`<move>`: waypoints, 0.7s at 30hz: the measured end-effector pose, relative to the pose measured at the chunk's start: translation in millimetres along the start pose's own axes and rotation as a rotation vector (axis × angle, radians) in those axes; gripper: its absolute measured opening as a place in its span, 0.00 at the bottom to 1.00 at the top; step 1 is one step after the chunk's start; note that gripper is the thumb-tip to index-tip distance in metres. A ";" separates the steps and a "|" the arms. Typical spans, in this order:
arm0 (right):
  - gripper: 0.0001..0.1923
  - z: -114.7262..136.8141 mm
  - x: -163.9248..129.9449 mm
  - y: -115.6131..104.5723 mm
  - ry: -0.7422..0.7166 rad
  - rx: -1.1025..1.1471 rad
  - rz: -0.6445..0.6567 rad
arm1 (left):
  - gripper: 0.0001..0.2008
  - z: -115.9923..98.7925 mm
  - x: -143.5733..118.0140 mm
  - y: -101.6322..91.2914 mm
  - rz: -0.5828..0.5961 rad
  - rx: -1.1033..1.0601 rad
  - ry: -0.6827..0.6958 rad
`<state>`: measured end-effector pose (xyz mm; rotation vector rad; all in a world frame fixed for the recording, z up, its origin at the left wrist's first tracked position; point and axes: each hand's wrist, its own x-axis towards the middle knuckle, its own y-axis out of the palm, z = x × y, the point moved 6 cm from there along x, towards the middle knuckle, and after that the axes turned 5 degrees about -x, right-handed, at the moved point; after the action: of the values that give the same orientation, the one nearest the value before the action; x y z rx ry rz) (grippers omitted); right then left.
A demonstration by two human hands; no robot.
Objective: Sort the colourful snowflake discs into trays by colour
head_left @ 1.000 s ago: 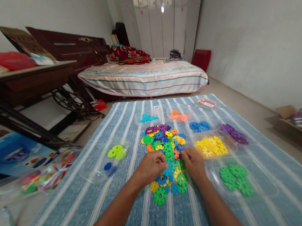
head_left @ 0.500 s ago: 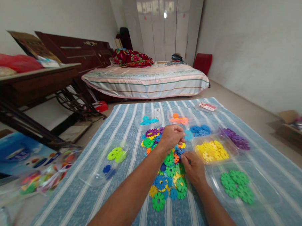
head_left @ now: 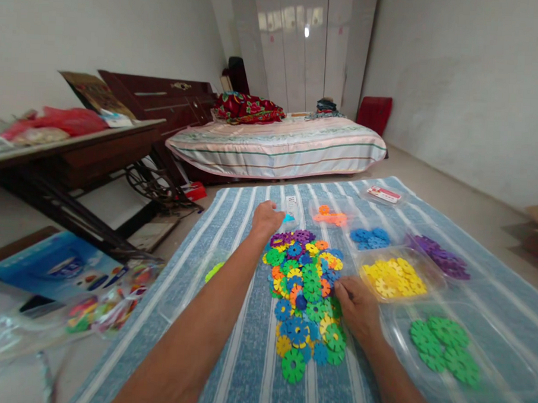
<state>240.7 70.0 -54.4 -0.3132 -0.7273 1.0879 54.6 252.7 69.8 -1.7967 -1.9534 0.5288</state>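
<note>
Reaching further out now, the left hand [head_left: 266,217] is hovering closed over the cyan pieces [head_left: 288,218]; whether it's gripping one, I cannot tell. Right hand [head_left: 358,305] is pinching into the mixed pile [head_left: 307,286], risking scattering neighbours.

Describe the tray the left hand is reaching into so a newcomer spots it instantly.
On the striped blue mat, look past the far end of the mixed pile. The left hand covers a clear tray there, the only one with cyan pieces.

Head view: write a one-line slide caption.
Left hand reaches to the cyan pieces; right hand rests on the mixed pile.
</note>
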 end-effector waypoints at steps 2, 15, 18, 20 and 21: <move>0.15 0.4 0.1 -1.0 0.002 -0.009 -0.004 | 0.05 2.4 -16.7 4.9 0.102 0.122 0.130; 0.17 1.5 -0.5 -4.1 -0.005 -0.033 0.030 | 0.13 68.8 -142.0 9.5 0.062 0.312 0.538; 0.17 1.6 -1.9 -3.6 -0.011 -0.060 0.032 | 0.16 86.7 -142.7 5.5 -0.012 0.321 0.479; 0.17 2.5 -3.2 -2.1 -0.026 -0.090 0.020 | 0.18 94.1 -137.7 4.2 -0.040 0.323 0.443; 0.16 3.6 -4.1 -0.8 -0.040 -0.105 0.007 | 0.20 96.2 -134.7 4.3 -0.048 0.324 0.429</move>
<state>237.8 65.6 -52.9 -0.3841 -0.8211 1.0671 13.9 120.0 -20.5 -1.5073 -1.5185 0.3785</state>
